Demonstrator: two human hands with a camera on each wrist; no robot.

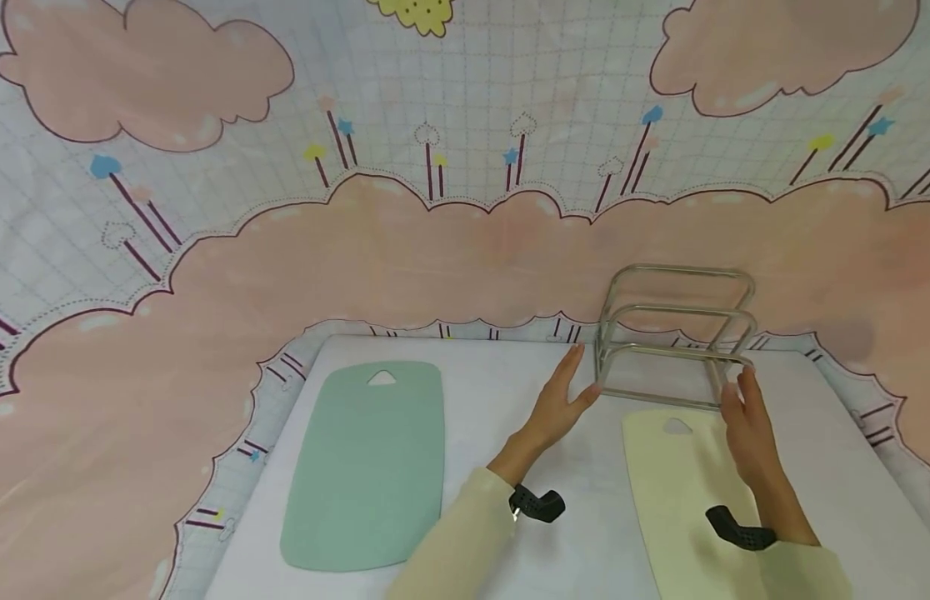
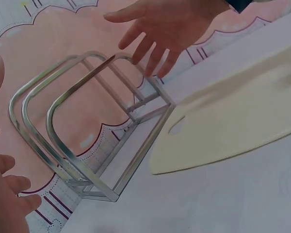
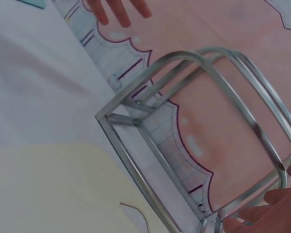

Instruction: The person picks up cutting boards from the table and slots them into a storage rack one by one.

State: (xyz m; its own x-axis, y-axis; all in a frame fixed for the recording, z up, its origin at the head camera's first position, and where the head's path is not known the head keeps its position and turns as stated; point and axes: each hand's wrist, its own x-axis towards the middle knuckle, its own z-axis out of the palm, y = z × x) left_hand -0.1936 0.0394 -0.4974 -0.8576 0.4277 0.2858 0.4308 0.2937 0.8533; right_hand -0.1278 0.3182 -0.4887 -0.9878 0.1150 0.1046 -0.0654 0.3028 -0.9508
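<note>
A silver metal rack (image 1: pixel 675 351) with several rounded upright loops stands toward the back right of the white table. My left hand (image 1: pixel 551 408) is at its left side, fingers extended and thumb spread toward the frame. On the opposite side, my right hand (image 1: pixel 750 429) has its fingers at the rack's right end. In the left wrist view, the right hand (image 2: pixel 167 26) shows spread, gently bent fingers beside the loops. Fingers of the right hand (image 3: pixel 274 211) overlap the rack's end in the right wrist view. In front of the rack lies a pale yellow cutting board (image 1: pixel 660 500), partly under the right forearm.
A mint green cutting board (image 1: pixel 371 467) lies flat on the left part of the white table (image 1: pixel 510 367). Behind and around the table hangs a cloth (image 1: pixel 465 258) printed with clouds and stars. A black strap (image 1: pixel 536 504) circles the left wrist, another (image 1: pixel 738 531) the right.
</note>
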